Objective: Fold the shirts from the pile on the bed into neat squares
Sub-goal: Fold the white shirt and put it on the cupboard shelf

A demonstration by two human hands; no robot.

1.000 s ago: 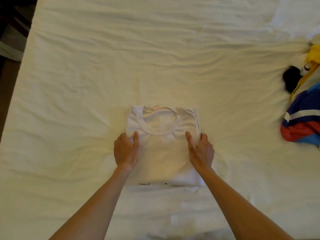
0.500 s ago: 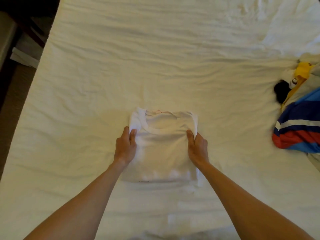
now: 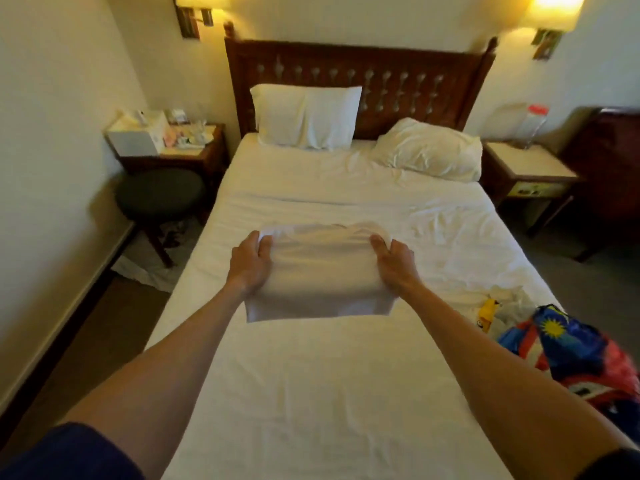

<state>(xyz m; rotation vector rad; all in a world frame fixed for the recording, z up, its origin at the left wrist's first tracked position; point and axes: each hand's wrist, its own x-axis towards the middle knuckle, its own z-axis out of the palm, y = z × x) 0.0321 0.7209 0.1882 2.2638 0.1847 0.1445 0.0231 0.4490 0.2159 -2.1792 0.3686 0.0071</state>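
From the head view, a folded white shirt (image 3: 320, 271) is held above the middle of the bed (image 3: 311, 393), its near edge hanging free over the sheet. The left hand (image 3: 250, 263) grips the shirt's left side, thumb on top and fingers curled under the fabric. The right hand (image 3: 394, 263) grips the right side in the same way, thumb lying across the top. Both bare forearms reach forward from the bottom corners of the frame.

At the right edge of the bed lies a pile of shirts (image 3: 575, 355), with blue, red and yellow cloth showing. Two white pillows sit at the head: one upright pillow (image 3: 306, 116) against the wooden headboard (image 3: 415, 84), one slumped pillow (image 3: 429, 152) to its right. A round dark stool (image 3: 159, 194) stands left of the bed, in front of a cluttered nightstand (image 3: 183, 150).
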